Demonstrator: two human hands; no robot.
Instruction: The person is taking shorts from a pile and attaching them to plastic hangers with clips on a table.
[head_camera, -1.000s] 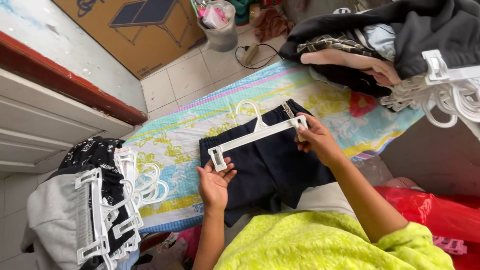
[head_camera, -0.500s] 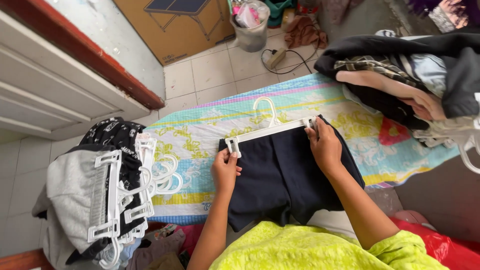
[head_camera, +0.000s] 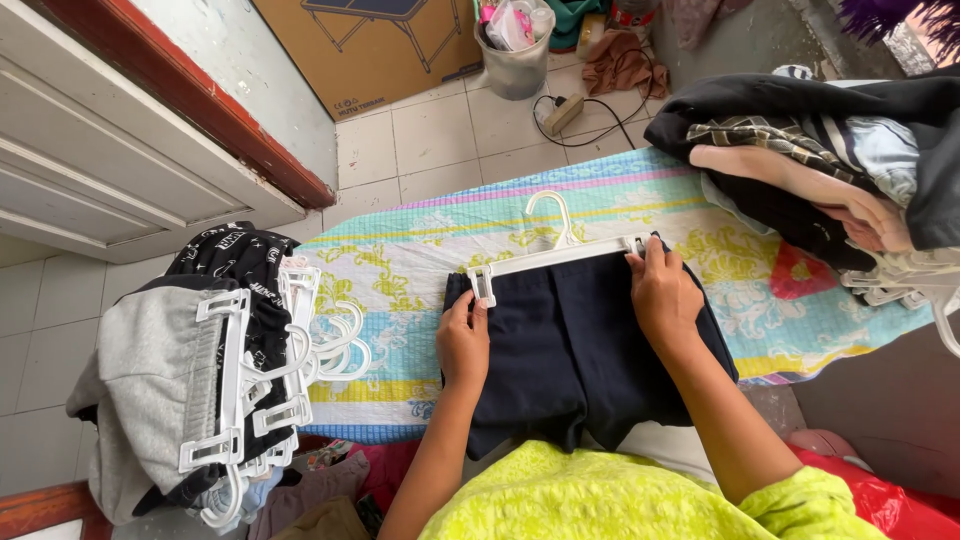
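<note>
Pinching at the two ends of a white clip hanger (head_camera: 555, 255), both hands work along the waistband of a dark navy garment (head_camera: 575, 345). The left hand (head_camera: 462, 345) has its fingers curled together, fingertips pressing the cloth right at the hanger's left clip. The right hand (head_camera: 662, 295) lies flatter, its fingers close together and bent over the right clip, thumb underneath out of sight. The hanger sits across the garment's top edge with its hook pointing away from the person. The garment lies flat in the middle of an ironing board (head_camera: 400, 260) with a colourful patterned cover, its lower edge hanging toward the person's yellow-green top (head_camera: 600, 500). Left of the board, a stack of clothes already on white hangers (head_camera: 215, 370) rests in a heap. Right of the board sits a pile of loose clothes (head_camera: 820, 160). Beyond the board, on the tiled floor, stand a grey bin (head_camera: 515, 60) and a cardboard box (head_camera: 380, 45).
</note>
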